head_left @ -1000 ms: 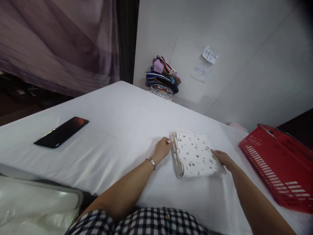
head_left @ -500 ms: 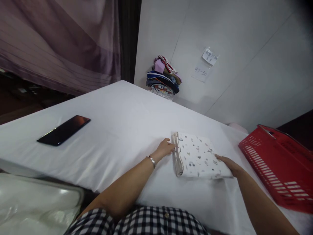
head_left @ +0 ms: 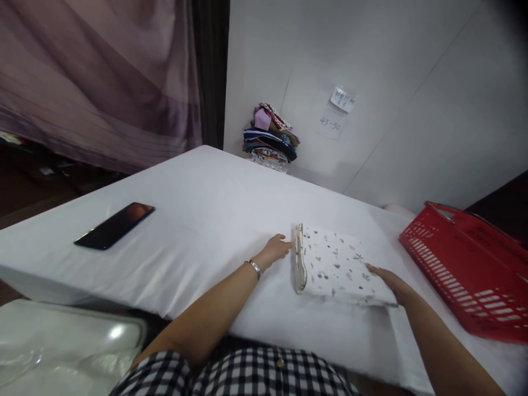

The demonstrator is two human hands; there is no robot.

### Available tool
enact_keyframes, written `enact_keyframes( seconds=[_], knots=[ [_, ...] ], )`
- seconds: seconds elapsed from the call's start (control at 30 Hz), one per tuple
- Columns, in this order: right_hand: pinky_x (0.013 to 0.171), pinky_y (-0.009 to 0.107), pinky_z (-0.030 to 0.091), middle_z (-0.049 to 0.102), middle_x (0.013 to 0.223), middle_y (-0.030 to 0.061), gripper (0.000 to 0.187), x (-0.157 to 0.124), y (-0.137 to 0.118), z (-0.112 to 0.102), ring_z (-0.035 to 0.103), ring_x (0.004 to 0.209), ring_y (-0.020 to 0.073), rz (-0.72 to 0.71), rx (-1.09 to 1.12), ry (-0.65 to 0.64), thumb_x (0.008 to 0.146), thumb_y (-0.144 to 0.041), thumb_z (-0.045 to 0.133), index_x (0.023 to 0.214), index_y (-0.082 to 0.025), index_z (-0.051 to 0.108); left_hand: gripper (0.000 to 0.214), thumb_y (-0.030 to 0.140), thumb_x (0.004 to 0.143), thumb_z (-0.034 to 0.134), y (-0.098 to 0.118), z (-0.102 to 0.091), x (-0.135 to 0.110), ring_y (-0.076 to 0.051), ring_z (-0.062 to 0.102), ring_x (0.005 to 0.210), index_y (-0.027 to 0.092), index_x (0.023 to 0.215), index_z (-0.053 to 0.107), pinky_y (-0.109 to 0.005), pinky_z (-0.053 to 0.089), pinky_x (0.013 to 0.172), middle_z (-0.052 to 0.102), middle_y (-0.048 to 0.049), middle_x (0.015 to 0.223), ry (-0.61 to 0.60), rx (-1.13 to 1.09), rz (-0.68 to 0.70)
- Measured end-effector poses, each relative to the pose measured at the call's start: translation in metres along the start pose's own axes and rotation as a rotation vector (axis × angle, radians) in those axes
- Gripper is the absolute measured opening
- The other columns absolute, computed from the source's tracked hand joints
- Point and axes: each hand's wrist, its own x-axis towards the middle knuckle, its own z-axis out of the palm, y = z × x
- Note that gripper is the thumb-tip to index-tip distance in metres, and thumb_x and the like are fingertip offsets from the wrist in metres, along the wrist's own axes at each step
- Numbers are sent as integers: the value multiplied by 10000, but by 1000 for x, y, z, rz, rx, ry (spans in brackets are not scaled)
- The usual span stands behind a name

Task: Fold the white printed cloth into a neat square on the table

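Note:
A folded white cloth (head_left: 336,264) with a small printed pattern lies on the white-covered table, its layered fold facing left. My left hand (head_left: 277,250), with a bracelet at the wrist, is beside that folded edge; its fingers are stretched out and the fingertips come close to the layers. At the cloth's right edge is my right hand (head_left: 390,283). Its thumb rests on top while the other fingers are hidden below the edge, closed on the cloth.
A red plastic basket (head_left: 466,275) stands on the right. A dark phone (head_left: 117,224) lies on the table (head_left: 206,220) at left. Folded clothes (head_left: 270,135) are stacked by the wall, near paper notes (head_left: 336,113). A clear plastic-wrapped thing (head_left: 61,346) sits at lower left.
The view has shifted slightly. My left fingertips have drawn a little away from the folded edge. My right hand keeps the cloth's right side, whose near corner sits slightly further right.

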Motion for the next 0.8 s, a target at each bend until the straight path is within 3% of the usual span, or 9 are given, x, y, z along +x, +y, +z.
enact_keyframes(
  seconds=[0.27,0.43,0.7,0.8],
  knots=[
    [656,308,546,702,835,122,350,-9,11,5,673,714,217,-12,32,43,715,-439,644,910,-152,597,792,419,674,653,-5,30,2,-193,590,788,84,1308,316,-255,458,594,604,-160,1012,-37,20,2],
    [634,309,544,705,788,111,378,-4,15,2,671,680,210,-24,107,21,721,-416,650,938,-112,587,787,451,631,690,2,48,9,-180,573,687,93,1255,373,-256,426,520,615,-130,909,67,-46,-47],
    [624,309,542,705,760,90,315,-15,19,7,667,657,194,-100,196,-57,757,-322,621,987,-112,569,375,392,617,699,14,63,16,-162,549,633,143,883,608,-256,415,546,611,-34,683,24,-48,-91],
    [588,301,542,705,785,83,396,-25,17,12,662,634,189,-181,162,12,732,-304,646,1066,-127,531,277,332,632,681,15,66,16,-173,567,642,141,819,610,-260,429,549,621,-38,674,14,-49,-72]
  ],
)
